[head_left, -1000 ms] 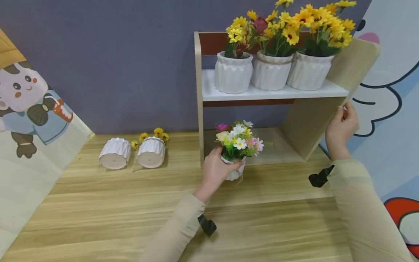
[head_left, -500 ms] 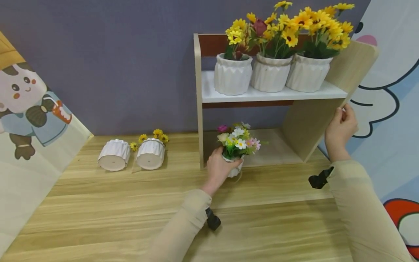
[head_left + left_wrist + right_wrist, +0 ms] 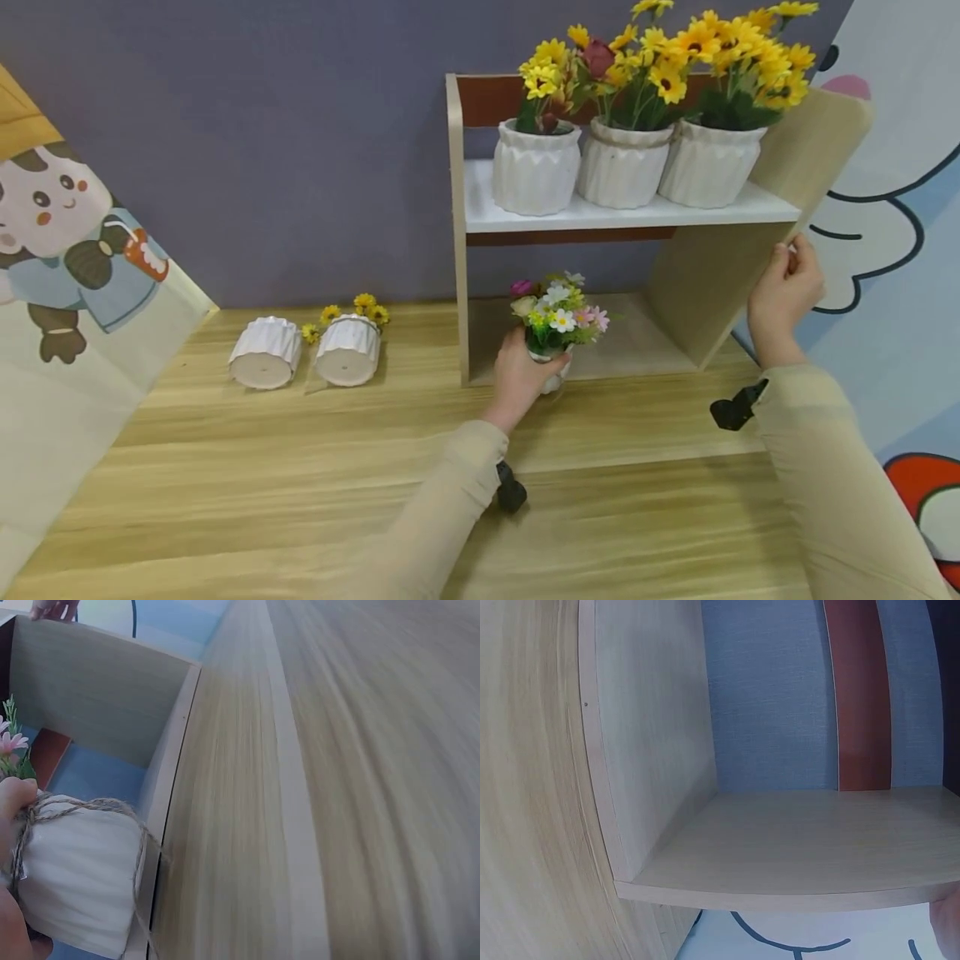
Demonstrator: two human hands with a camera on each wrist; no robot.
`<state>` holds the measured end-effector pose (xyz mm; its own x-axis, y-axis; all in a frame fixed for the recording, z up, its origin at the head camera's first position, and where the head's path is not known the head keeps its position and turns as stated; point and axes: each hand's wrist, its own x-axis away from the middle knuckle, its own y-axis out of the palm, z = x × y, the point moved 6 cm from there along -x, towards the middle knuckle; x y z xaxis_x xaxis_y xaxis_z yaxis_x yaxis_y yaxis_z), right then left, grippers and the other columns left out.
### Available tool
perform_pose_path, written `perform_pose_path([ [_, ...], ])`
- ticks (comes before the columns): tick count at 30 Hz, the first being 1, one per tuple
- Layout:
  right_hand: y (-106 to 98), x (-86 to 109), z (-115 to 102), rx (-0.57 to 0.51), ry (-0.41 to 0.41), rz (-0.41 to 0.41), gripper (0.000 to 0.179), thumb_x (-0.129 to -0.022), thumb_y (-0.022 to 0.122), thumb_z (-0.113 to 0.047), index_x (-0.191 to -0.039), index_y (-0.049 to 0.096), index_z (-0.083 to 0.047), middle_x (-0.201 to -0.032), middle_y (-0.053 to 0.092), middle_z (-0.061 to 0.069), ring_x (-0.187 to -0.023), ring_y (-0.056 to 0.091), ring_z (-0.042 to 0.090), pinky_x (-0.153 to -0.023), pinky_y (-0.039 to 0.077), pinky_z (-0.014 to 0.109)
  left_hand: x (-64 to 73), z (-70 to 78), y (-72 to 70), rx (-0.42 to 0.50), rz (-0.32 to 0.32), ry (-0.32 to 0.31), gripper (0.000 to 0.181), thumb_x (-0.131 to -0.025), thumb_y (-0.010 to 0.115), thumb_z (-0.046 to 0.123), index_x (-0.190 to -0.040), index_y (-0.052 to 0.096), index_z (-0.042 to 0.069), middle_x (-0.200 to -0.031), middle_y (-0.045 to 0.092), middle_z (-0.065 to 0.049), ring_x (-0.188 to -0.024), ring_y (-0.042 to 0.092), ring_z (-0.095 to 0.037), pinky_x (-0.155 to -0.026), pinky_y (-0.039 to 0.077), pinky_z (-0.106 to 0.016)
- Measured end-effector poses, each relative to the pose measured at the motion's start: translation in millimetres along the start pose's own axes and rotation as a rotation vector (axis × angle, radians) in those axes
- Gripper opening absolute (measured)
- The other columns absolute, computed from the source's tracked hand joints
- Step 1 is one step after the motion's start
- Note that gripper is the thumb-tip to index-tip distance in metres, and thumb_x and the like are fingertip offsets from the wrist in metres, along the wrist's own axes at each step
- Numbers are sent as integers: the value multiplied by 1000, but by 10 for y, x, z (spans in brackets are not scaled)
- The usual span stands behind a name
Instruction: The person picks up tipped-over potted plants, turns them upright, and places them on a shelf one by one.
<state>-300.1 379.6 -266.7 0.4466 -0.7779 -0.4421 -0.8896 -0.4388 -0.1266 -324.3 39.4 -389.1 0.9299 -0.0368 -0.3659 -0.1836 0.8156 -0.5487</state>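
Note:
My left hand (image 3: 519,377) grips a small white flowerpot (image 3: 82,874) of mixed artificial flowers (image 3: 558,319), thumb on one side and fingers on the other. Brown twine (image 3: 97,804) is tied round its neck. The pot is at the front edge of the lower compartment of a wooden shelf (image 3: 454,250), just inside its left panel. In the left wrist view the pot appears beside the bottom board; whether it touches is unclear. At the shelf's right panel (image 3: 720,287), my right hand (image 3: 785,292) holds the front edge with bent fingers.
Three white pots of yellow flowers, one of them the middle pot (image 3: 624,167), stand on the upper board (image 3: 630,220). Two more white pots lie on their sides at the left: one pot (image 3: 264,354) and another pot (image 3: 347,352) with yellow flowers. A wooden table (image 3: 247,467) lies beneath.
My left hand has carried the potted flowers to the right and slightly up, closer into the lower compartment. My right hand stays at the panel edge.

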Motion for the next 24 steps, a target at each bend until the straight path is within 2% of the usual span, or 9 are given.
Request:
perform_pose_path([
  [4,-24,-46,35,-13,26,3,24,-93,49,-28,-113,63,-29,-90,59,-18,-75,51,-8,-70,37,12,-48,88,150,12,-15,0,68,-68,77,39,-119,49,4,-107,58,-9,-96,59,-23,-82,49,-35],
  [10,-11,-38,40,-18,41,-25,26,-93,47,-29,-115,61,-31,-106,61,-10,-85,54,-5,-76,40,13,-109,173,269,-46,-24,-19,71,-68,76,43,-122,48,6,-110,58,-7,-96,59,-22,-79,51,-34],
  [17,19,-20,20,-31,45,-41,25,-93,48,-29,-114,62,-31,-98,60,-13,-80,53,-6,-72,39,13,-213,228,355,-84,-99,-5,74,-70,73,48,-124,46,6,-113,57,-6,-92,61,-23,-74,52,-35],
  [20,13,-14,21,-17,41,-26,24,-93,49,-29,-113,62,-31,-94,60,-15,-77,52,-7,-70,38,12,-253,254,410,-56,-142,3,78,-71,71,49,-129,43,5,-120,54,-8,-97,60,-24,-77,52,-34],
  [24,16,-4,14,-5,26,-18,24,-93,49,-29,-113,62,-31,-92,60,-17,-75,51,-8,-70,37,12,-309,271,474,-21,-176,-35,83,-69,72,52,-132,41,7,-125,52,-9,-105,57,-24,-83,50,-34],
])
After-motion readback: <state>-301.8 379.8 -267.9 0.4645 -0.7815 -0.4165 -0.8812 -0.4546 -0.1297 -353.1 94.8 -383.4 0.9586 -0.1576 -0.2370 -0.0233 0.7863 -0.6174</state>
